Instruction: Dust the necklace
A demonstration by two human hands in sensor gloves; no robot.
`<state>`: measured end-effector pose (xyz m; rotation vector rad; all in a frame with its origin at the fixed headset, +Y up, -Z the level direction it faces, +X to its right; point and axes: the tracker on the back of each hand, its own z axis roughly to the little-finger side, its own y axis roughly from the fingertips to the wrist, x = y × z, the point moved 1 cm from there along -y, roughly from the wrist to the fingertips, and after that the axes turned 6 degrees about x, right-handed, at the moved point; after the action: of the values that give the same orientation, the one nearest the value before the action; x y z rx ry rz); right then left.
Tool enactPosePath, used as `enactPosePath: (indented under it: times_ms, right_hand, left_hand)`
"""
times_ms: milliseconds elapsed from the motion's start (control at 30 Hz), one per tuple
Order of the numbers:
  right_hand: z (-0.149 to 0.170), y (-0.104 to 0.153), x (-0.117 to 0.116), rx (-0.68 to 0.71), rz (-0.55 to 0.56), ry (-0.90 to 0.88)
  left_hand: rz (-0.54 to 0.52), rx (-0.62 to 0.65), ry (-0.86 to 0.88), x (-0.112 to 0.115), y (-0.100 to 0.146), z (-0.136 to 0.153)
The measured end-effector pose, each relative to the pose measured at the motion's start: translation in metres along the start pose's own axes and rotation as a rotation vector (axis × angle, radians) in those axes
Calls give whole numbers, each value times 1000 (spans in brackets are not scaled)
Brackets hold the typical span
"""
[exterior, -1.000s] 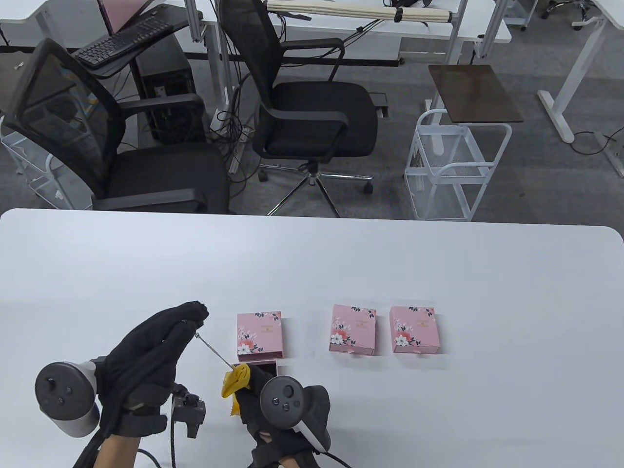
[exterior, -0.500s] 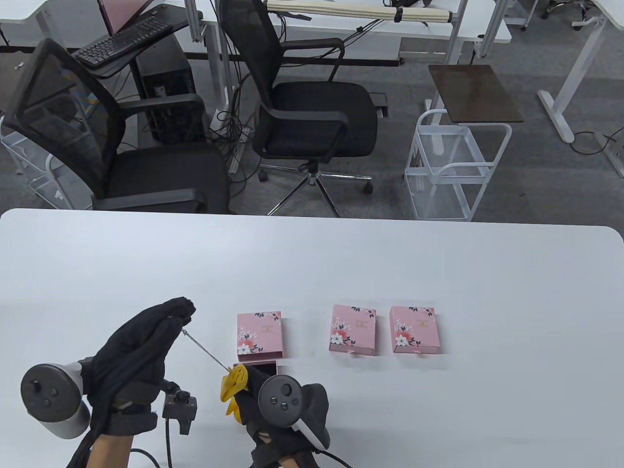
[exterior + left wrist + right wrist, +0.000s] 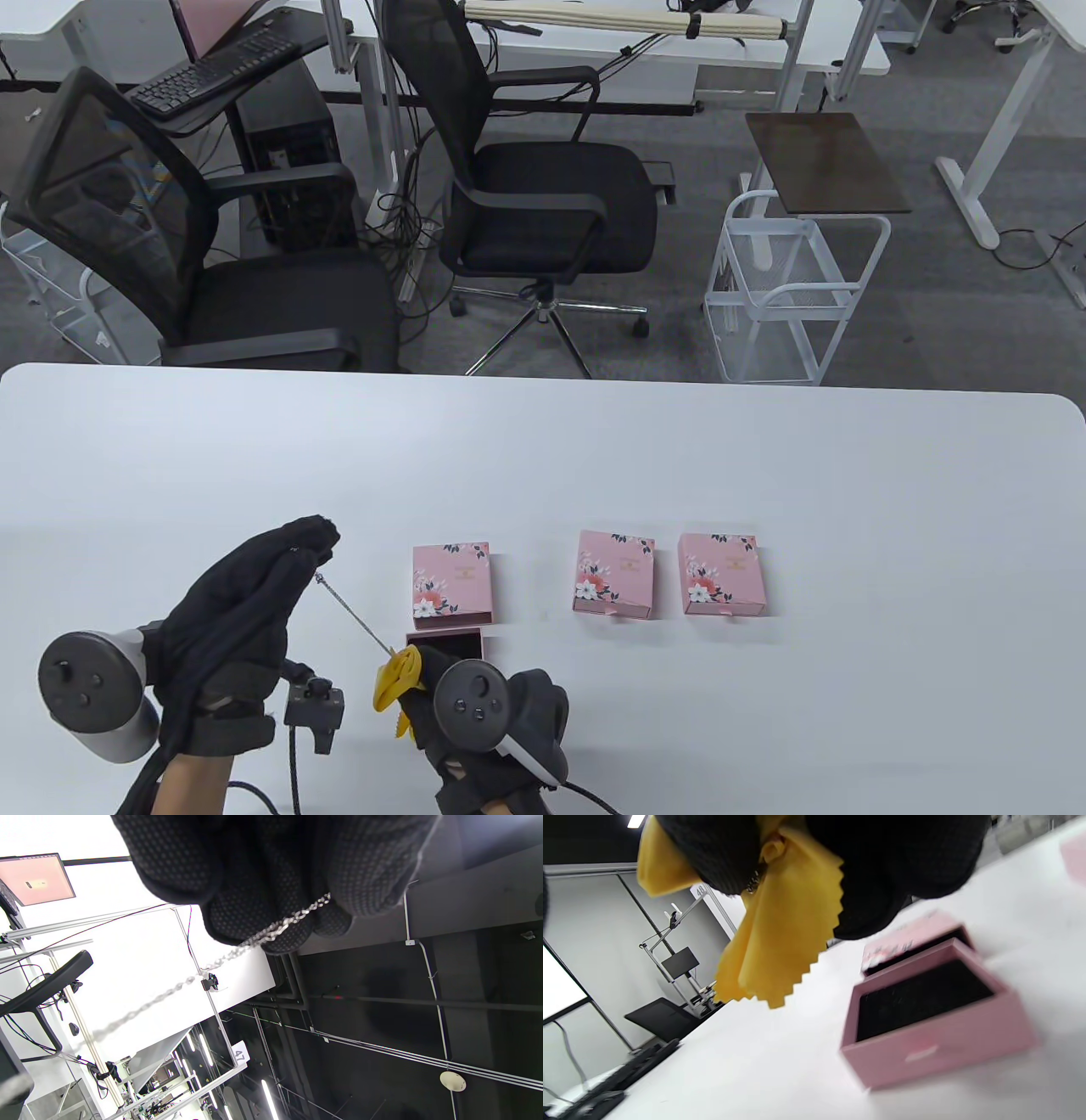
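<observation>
A thin silver necklace chain (image 3: pixel 352 611) is stretched taut between my two gloved hands above the table's near left. My left hand (image 3: pixel 310 543) pinches its upper end; in the left wrist view the chain (image 3: pixel 271 933) runs out from between the fingertips (image 3: pixel 250 921). My right hand (image 3: pixel 424 671) pinches a yellow cloth (image 3: pixel 397 679) folded around the chain's lower end; the right wrist view shows the zigzag-edged cloth (image 3: pixel 789 929) hanging from the fingers. Below it sits an open pink drawer tray (image 3: pixel 925 1014) with a black lining, pulled out of its pink floral sleeve (image 3: pixel 451 581).
Two more shut pink floral boxes (image 3: pixel 614 574) (image 3: pixel 723 574) lie to the right on the white table (image 3: pixel 764 475). Black office chairs (image 3: pixel 526 170) and a white wire cart (image 3: pixel 789 289) stand beyond the far edge.
My left hand drew down and left with the chain end. My right hand with the yellow cloth slid slightly left and nearer along the chain.
</observation>
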<state>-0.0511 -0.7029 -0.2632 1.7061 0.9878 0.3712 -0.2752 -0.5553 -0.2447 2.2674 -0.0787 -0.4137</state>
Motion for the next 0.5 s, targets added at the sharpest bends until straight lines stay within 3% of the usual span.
enactPosePath:
  times_ms: [500]
  right_hand:
    - [-3,2,3,21,32,102]
  left_hand:
    - [-19,-12,3,-2,0,2]
